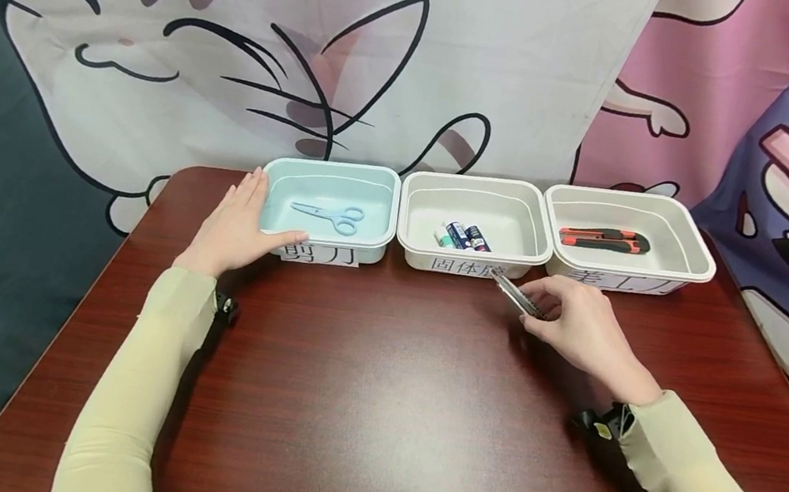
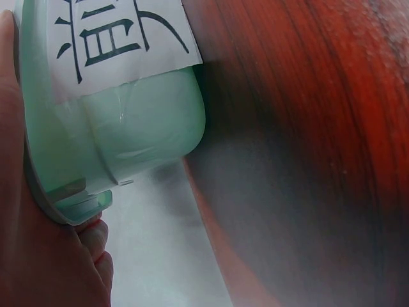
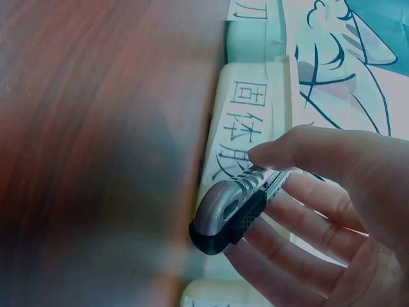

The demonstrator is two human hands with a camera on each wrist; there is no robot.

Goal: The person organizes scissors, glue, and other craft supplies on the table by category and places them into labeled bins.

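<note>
My right hand [image 1: 580,327] pinches a silver and black utility knife [image 1: 515,294] between thumb and fingers, above the tabletop just in front of the bins. In the right wrist view, the black end of the knife [image 3: 227,214] points toward the camera. My left hand [image 1: 234,223] rests on the left side of a light blue bin [image 1: 322,248], fingers extended along the rim and thumb over its front edge. Light blue scissors [image 1: 334,215] lie inside that bin. A red and black utility knife [image 1: 603,239] lies in the right white bin [image 1: 694,271], beyond my right hand.
Between the two outer bins stands another white bin [image 1: 405,252] with several glue sticks [image 1: 462,236] in it. All three bins carry paper labels in front, in a row at the back of the brown table [image 1: 359,392]. A cat-printed cloth [image 1: 525,71] hangs behind.
</note>
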